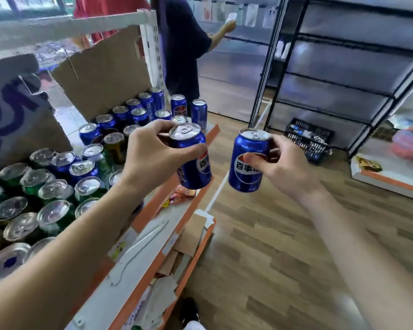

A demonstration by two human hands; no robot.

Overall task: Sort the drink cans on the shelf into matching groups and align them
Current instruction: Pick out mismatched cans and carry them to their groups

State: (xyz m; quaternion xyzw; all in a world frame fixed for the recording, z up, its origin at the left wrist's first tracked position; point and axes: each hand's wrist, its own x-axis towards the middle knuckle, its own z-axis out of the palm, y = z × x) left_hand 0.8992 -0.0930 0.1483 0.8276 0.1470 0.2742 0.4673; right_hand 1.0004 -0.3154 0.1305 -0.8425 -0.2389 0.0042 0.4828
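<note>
I read the left hand gripping a blue aluminium cola can near its top, above the front edge of the white, orange-trimmed shelf. The right hand grips a second blue cola can — off the shelf, over the wood-pattern floor, clear of the first.

Cans on shelf — cardboard behind

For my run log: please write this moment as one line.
left hand: holds left blue can, lifted | right hand: holds right blue can, lifted | shelf: green cans and other blue cans stand mixed
</note>
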